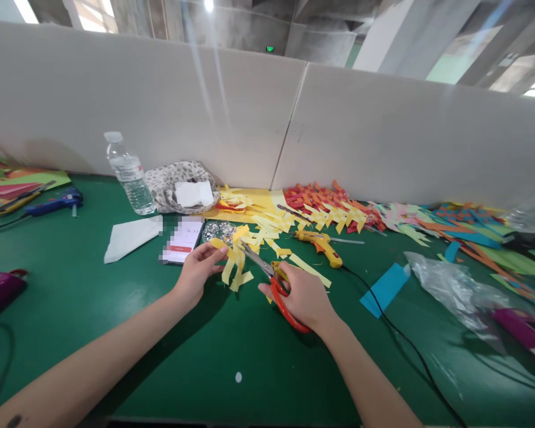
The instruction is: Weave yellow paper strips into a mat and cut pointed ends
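My left hand pinches a piece made of yellow paper strips, whose loose ends hang down over the table. In my right hand is a pair of red-handled scissors, with the blades pointing up and left against the yellow strips. A bit of yellow shows beside the right fingers; I cannot tell whether it is paper or part of the handle. Behind the hands lie several loose yellow strips and a clear container of small round pieces, partly covered by the paper.
A yellow glue gun trails its cord rightward. Phone, white paper, water bottle and patterned pouch stand left. Red woven paper pieces, a blue strip and a plastic bag lie right. A partition closes the back.
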Action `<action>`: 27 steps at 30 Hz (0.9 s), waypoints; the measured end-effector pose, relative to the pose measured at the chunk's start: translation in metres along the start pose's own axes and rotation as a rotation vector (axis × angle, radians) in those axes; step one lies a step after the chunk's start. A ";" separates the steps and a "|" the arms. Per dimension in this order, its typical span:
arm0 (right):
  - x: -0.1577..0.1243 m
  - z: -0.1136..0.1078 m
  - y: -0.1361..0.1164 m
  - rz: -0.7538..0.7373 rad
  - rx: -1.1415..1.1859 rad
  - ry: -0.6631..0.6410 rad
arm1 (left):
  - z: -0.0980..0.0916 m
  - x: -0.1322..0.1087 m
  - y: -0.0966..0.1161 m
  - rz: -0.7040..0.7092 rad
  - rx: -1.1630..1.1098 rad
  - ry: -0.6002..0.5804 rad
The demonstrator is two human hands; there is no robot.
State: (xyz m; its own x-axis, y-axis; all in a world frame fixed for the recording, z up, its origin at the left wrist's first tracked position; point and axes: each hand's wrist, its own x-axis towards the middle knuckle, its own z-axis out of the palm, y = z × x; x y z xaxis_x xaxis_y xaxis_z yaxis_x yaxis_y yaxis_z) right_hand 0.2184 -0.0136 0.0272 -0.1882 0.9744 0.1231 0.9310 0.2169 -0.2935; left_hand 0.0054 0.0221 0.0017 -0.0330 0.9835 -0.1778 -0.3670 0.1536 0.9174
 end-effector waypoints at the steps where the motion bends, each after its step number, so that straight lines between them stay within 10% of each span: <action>1: 0.000 0.000 -0.001 -0.012 -0.014 -0.004 | 0.000 0.000 0.000 -0.007 -0.008 0.004; 27: -0.001 0.001 0.000 -0.024 0.015 -0.071 | 0.005 -0.006 -0.002 -0.026 -0.159 -0.075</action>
State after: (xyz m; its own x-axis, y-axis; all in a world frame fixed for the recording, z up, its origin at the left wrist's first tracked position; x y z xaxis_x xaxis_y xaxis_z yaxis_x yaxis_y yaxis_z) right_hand 0.2184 -0.0148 0.0257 -0.2325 0.9706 0.0626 0.9215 0.2404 -0.3051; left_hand 0.0110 0.0168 0.0028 0.0453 0.9847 -0.1685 -0.5096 0.1678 0.8439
